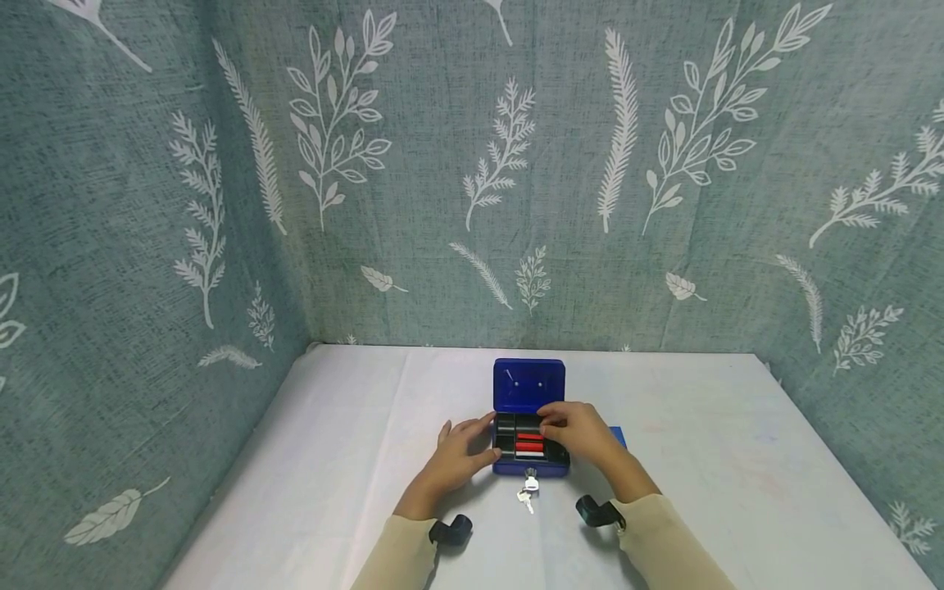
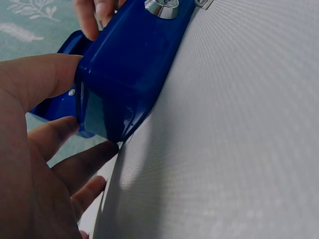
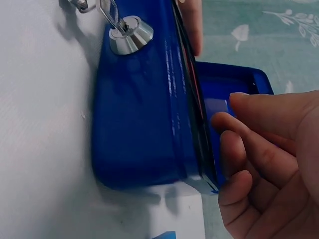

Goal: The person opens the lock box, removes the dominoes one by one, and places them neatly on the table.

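A small blue cash box [image 1: 531,470] stands on the table with its lid [image 1: 528,385] raised at the back. Inside sits a black tray [image 1: 506,424] with compartments. Red bars [image 1: 528,447] and a white strip [image 1: 529,454] lie in its middle. My left hand [image 1: 460,456] rests against the box's left side, thumb on the front rim and fingers spread along the wall. Over the tray's right part is my right hand [image 1: 578,430], fingers bent and thumb tip close to the index tip. I cannot tell whether something is between them.
A key sits in the front lock [image 3: 130,35], with another key [image 1: 527,496] hanging over the white table [image 1: 354,459]. Behind the right hand a flat blue thing [image 1: 618,436] lies partly hidden. Leaf-patterned cloth [image 1: 442,164] walls the back and sides.
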`<state>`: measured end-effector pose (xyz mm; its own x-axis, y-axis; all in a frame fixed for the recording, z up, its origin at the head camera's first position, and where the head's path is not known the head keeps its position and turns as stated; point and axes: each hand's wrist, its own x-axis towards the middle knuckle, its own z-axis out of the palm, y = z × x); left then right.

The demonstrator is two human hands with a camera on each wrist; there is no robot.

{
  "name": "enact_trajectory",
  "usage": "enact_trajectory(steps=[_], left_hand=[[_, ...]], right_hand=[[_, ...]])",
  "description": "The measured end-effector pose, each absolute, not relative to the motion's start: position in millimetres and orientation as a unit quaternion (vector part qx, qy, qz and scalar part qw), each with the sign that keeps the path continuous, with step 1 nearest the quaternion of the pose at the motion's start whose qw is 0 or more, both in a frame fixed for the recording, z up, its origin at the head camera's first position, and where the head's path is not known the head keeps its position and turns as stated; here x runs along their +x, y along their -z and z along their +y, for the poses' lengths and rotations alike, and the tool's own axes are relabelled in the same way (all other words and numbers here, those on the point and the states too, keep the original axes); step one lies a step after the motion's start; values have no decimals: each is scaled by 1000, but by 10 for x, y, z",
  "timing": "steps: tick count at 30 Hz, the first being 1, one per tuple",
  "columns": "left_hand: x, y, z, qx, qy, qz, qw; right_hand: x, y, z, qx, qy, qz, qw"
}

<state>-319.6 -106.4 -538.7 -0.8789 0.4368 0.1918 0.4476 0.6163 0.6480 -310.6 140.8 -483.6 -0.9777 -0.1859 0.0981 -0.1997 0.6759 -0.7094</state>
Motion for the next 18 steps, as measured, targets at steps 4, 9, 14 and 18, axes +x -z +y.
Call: enact_trajectory(steps=[4,9,14,18], left_hand=[[-3197,5384,-1066,-243,361,-900,5],[-3191,5398,-1062,-240,358,-902,6],[-3193,5404,-1065,-241,355,-903,6],[-3193,5394,-1064,-241,355,-903,4]], right_hand=[[-3115,4836,1367,108,-383,-918,2],[-3134,4830,1329,105,-375,-921,-22],[-3168,4867,1309,122,-351,-928,-36],[-3179,4875,1308,136,-335,-932,-38]])
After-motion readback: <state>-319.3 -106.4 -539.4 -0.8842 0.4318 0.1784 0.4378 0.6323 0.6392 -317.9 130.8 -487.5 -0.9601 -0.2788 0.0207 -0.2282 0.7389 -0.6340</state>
